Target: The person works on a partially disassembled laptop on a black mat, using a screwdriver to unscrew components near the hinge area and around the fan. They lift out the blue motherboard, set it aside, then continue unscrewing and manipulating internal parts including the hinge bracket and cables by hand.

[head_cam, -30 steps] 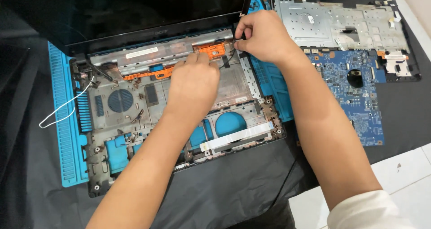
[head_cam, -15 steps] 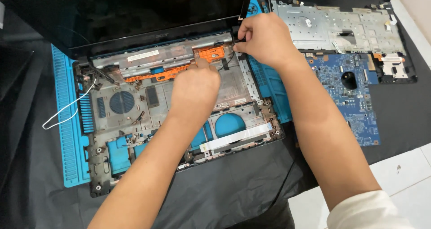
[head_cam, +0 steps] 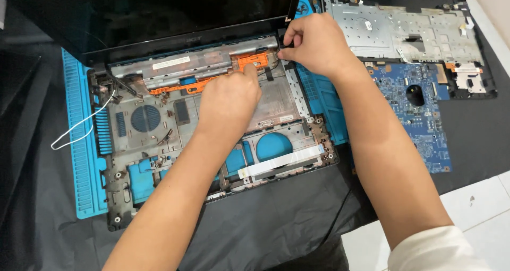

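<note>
An opened laptop base [head_cam: 175, 159] with its dark screen [head_cam: 159, 16] tilted up lies on a blue ridged mat [head_cam: 85, 159]. My left hand [head_cam: 229, 101] rests on the base's middle, its index finger pressing an orange strip [head_cam: 254, 62] near the hinge. My right hand [head_cam: 313, 40] pinches something small and dark at the right hinge corner; what it pinches is hidden by the fingers. A thin white wire [head_cam: 79, 127] loops off the base's left side.
A blue circuit board [head_cam: 417, 109] lies to the right, and a grey metal keyboard frame [head_cam: 404, 35] lies behind it. Black cloth [head_cam: 265, 223] covers the floor under everything. White tiles [head_cam: 478, 202] show at the lower right.
The view has shifted slightly. Both hands stay at the hinge area, with my left index finger still on the orange strip.
</note>
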